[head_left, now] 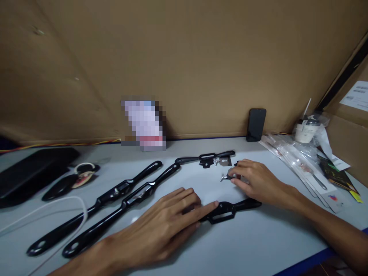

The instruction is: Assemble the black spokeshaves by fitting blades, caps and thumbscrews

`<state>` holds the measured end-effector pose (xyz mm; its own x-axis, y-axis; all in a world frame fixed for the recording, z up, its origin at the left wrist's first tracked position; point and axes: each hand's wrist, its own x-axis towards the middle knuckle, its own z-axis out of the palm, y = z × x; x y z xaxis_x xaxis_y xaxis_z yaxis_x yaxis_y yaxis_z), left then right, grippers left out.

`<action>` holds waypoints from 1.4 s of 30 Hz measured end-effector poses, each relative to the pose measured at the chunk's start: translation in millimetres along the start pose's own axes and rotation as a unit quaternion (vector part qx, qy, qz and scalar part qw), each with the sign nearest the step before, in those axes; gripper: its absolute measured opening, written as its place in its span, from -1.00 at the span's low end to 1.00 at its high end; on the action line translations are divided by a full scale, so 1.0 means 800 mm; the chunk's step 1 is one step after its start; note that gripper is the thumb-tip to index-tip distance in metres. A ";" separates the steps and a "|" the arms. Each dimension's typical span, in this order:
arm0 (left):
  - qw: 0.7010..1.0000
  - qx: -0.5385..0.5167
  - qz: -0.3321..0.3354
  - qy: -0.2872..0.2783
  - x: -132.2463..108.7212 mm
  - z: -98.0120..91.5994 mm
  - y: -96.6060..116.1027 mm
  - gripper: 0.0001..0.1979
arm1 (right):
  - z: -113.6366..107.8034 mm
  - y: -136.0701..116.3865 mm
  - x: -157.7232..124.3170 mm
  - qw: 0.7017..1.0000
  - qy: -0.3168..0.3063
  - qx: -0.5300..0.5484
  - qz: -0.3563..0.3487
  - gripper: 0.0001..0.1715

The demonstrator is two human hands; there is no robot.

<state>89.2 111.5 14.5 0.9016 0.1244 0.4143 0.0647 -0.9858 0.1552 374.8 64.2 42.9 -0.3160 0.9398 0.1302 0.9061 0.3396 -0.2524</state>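
Observation:
A black spokeshave [222, 212] without a blade lies on the table in front of me. My left hand [175, 214] is wrapped over its left handle, the index finger stretched onto its body. Above its right handle, my right hand [250, 176] pinches a small dark part, mostly hidden by the fingers. A silver thumbscrew [222, 178] shows at that part's left end. Farther back lies another spokeshave [207, 156], with a black lever cap [206, 164], a second small thumbscrew [216, 162] and a flat metal blade [226, 161] beside it.
Two more spokeshaves [140, 194] lie at left, near a white cable [83, 207], a ring of keys [83, 178] and a black case [34, 172]. A phone [256, 125] leans on the cardboard wall. Plastic packages [310, 172] and a cup [306, 131] stand right.

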 end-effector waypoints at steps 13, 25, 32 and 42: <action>0.999 -0.008 -0.021 -0.022 0.003 -0.001 0.004 -0.65 | -0.006 0.003 0.004 0.989 -0.037 -0.117 0.083 -0.65; 1.000 0.017 0.000 0.011 -0.001 -0.003 0.001 -0.60 | -0.042 -0.007 -0.005 0.992 -0.107 0.030 0.065 -0.51; 0.997 -0.056 0.056 0.003 -0.008 -0.010 0.002 -0.47 | -0.068 -0.017 -0.013 0.953 -0.270 0.136 -0.007 -0.59; 1.000 -0.006 0.020 -0.002 -0.007 0.004 0.014 -0.74 | -0.048 -0.019 -0.013 0.958 -0.274 0.088 -0.002 -0.49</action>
<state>86.4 99.7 11.2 0.9048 0.0853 0.4173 0.0239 -0.9884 0.1502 375.0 47.7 82.0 -0.4629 0.8012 -0.3793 0.8587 0.2992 -0.4160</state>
